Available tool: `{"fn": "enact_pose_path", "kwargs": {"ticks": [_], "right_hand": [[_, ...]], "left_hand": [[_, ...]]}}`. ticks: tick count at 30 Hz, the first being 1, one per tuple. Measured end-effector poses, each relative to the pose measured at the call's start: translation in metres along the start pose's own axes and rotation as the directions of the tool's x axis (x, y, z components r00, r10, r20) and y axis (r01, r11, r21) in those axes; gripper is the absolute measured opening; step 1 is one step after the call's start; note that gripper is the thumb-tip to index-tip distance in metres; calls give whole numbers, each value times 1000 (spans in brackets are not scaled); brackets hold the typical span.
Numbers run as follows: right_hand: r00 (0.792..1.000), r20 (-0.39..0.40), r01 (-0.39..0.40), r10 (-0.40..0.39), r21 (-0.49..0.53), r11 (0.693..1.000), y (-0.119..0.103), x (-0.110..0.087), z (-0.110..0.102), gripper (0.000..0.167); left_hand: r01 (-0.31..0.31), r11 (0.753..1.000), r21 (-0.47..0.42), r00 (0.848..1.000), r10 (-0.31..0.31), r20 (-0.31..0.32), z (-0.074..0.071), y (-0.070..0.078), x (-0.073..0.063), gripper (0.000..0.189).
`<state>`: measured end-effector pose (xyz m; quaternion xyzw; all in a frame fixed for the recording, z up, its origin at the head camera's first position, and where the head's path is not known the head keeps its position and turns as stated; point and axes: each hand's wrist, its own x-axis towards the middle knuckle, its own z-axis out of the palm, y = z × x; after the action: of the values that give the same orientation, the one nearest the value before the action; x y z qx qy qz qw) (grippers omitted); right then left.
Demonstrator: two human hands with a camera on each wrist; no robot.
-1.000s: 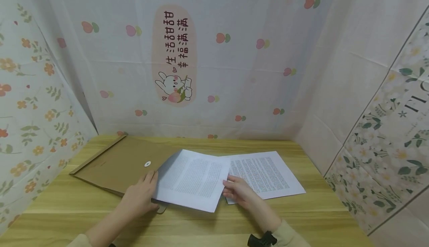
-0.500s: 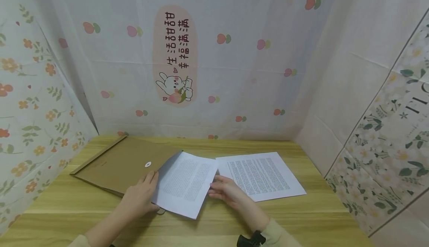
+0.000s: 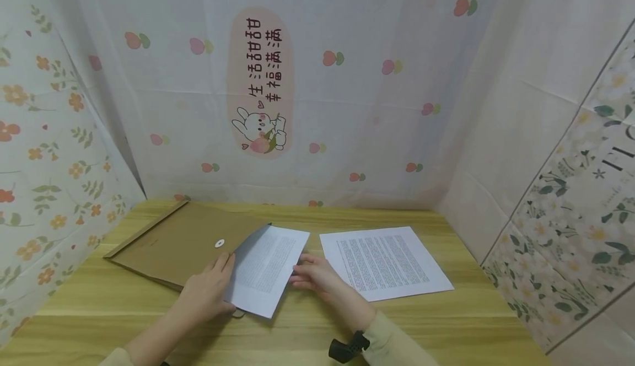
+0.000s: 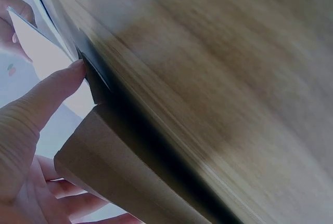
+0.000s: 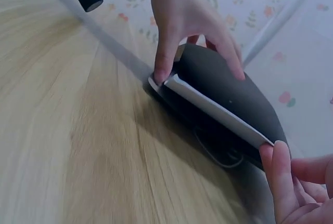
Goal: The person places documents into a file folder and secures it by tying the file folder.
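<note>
A brown kraft document envelope [image 3: 178,236] with a round white button [image 3: 220,243] lies on the left of the table. My left hand [image 3: 210,283] grips it at its open mouth, fingers over the top panel and thumb low at the near corner. Printed paper sheets [image 3: 263,267] are partly inside that mouth; the inserted part is hidden. My right hand [image 3: 319,278] pinches their outer edge between thumb and fingers. In the right wrist view the sheets [image 5: 218,110] appear edge-on, slotted into the dark mouth, with the left hand [image 5: 187,16] spanning it.
Another printed sheet [image 3: 387,258] lies flat on the wooden table [image 3: 278,346], right of my right hand. A loop of string [image 5: 218,156] hangs under the envelope. Patterned cloth [image 3: 347,107] encloses the table at the back and sides.
My right hand has moved left with the sheets, so less of them shows outside the envelope. The other sheet is now fully uncovered by them. My left hand has kept its grip.
</note>
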<state>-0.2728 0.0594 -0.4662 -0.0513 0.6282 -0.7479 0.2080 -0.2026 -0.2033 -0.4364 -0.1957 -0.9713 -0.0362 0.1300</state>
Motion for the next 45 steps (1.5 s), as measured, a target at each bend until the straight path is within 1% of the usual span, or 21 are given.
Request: {"fn": "enact_pose_path", "kwargs": {"ticks": [5, 9, 12, 16, 21, 27, 31, 36, 38, 42, 45], "right_hand": [[1000, -1, 11, -11, -31, 999, 0, 9, 12, 35], [1000, -26, 12, -13, -57, 998, 0, 15, 21, 27], [999, -49, 8, -11, -61, 998, 1, 21, 28, 24], [996, -90, -4, 0, -42, 999, 2, 29, 38, 22], [990, -143, -7, 4, -23, 1000, 3, 38, 49, 17], [978, -207, 11, -18, -34, 999, 4, 44, 65, 15], [969, -242, 35, -38, -16, 999, 8, 47, 74, 18], [942, -328, 75, -66, 16, 997, 9, 49, 84, 36], [931, -356, 85, -75, 13, 996, 10, 50, 86, 40], [915, -396, 91, -83, 4, 996, 11, 52, 91, 41], [910, -407, 90, -80, 6, 996, 10, 53, 94, 42]], "left_hand": [[-5, 1000, 13, 1000, 5, -9, -1, 0, -1, 108], [-9, 1000, 19, 1000, 10, -20, 0, -1, -1, 108], [-9, 1000, 10, 1000, 9, -27, 1, -1, -1, 109], [-5, 1000, -5, 999, 5, -40, 1, -1, -1, 110], [-4, 1000, -13, 999, 3, -41, 1, -1, -1, 112], [4, 1000, -12, 999, -5, -39, 2, -2, -1, 113], [5, 1000, -13, 999, -6, -46, 2, -2, -1, 113], [1, 1000, -23, 999, -2, -47, 3, -3, -1, 114], [4, 1000, -29, 999, -5, -43, 3, -4, -1, 115], [4, 999, -32, 999, -5, -47, 4, -5, -1, 115], [-2, 999, -35, 999, 0, -52, 4, -5, -2, 114]]}}
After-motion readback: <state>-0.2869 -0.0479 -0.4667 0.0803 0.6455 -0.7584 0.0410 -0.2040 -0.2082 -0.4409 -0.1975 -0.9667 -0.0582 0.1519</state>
